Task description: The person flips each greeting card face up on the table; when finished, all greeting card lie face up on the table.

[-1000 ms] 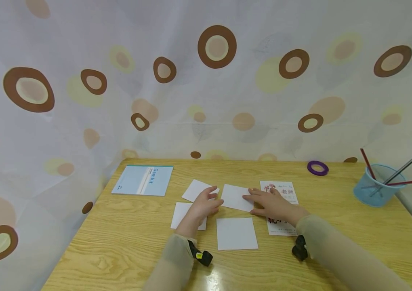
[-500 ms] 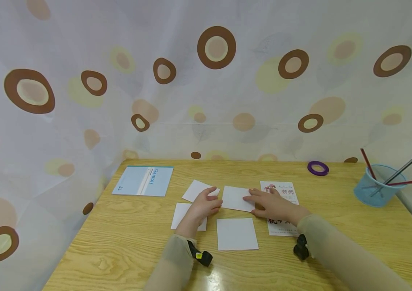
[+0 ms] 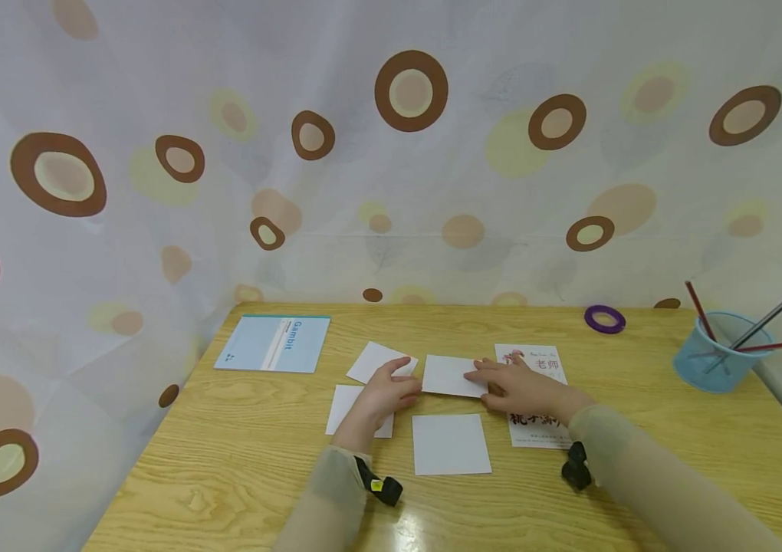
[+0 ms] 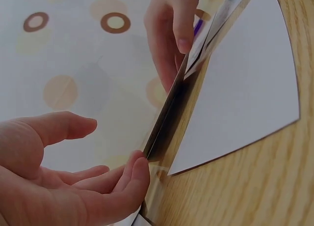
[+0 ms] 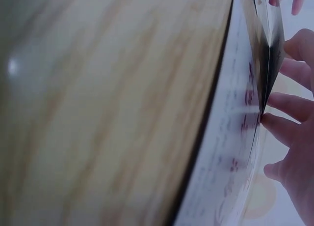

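Observation:
In the head view, my right hand (image 3: pixel 532 389) holds a blank white card (image 3: pixel 448 374) at its right side, fingers on top and thumb at the near edge. That near edge stands up off the table, with a dark shadow under it. My left hand (image 3: pixel 386 392) is at the card's left edge; the left wrist view shows its fingertips (image 4: pixel 140 169) right at that edge and the thumb apart. A second white card (image 3: pixel 451 445) lies flat in front. Two more, a back one (image 3: pixel 372 359) and a front one (image 3: pixel 341 406), lie partly hidden behind the left hand.
A printed card (image 3: pixel 539 437) with red and black characters lies under the right hand. A light blue notebook (image 3: pixel 267 345) is at the back left. Toward the back right are a purple ring (image 3: pixel 605 319) and a blue cup (image 3: pixel 715 368) with pencils. A patterned curtain (image 3: pixel 336 261) hangs behind.
The white card between my hands has tipped up at its near edge, and its outline looks narrower. My right hand has shifted slightly to the right. The left hand stays nearly still.

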Demonstrator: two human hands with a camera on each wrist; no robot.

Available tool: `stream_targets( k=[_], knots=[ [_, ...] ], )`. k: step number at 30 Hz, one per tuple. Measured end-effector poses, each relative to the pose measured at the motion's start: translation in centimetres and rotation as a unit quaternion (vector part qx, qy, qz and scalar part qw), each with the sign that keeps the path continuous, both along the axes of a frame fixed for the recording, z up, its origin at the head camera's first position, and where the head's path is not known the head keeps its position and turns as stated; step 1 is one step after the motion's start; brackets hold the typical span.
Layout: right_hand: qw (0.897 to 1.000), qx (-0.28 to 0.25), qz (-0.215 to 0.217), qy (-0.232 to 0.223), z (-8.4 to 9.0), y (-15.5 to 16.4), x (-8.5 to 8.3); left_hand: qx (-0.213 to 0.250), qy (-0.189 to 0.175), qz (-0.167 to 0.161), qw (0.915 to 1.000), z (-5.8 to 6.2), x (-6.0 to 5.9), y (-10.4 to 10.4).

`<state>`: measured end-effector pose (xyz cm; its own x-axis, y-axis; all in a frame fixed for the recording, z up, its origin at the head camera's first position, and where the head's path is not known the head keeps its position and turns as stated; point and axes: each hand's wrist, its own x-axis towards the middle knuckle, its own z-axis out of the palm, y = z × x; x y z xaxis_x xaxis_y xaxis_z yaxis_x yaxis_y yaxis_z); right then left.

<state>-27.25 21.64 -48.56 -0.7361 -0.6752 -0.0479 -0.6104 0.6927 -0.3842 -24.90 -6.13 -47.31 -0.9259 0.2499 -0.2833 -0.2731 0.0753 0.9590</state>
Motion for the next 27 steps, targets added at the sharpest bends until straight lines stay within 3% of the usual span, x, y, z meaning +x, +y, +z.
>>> stream_targets(
  k=[11, 20, 27],
  knots=[
    [1.0, -0.019, -0.015, -0.008, 0.12, 0.16, 0.2, -0.006, 0.018, -0.012, 0.9997, 0.22, 0.13, -0.05],
    [0.995, -0.074, -0.047, -0.047, 0.35, 0.22, 0.55, -0.005, 0.031, -0.016, 0.9994, -0.16, 0.01, -0.14],
    [0.987, -0.129, -0.081, -0.049, 0.24, 0.09, 0.67, 0.005, 0.034, -0.024, 0.9991, -0.32, 0.08, -0.24]
  ],
)
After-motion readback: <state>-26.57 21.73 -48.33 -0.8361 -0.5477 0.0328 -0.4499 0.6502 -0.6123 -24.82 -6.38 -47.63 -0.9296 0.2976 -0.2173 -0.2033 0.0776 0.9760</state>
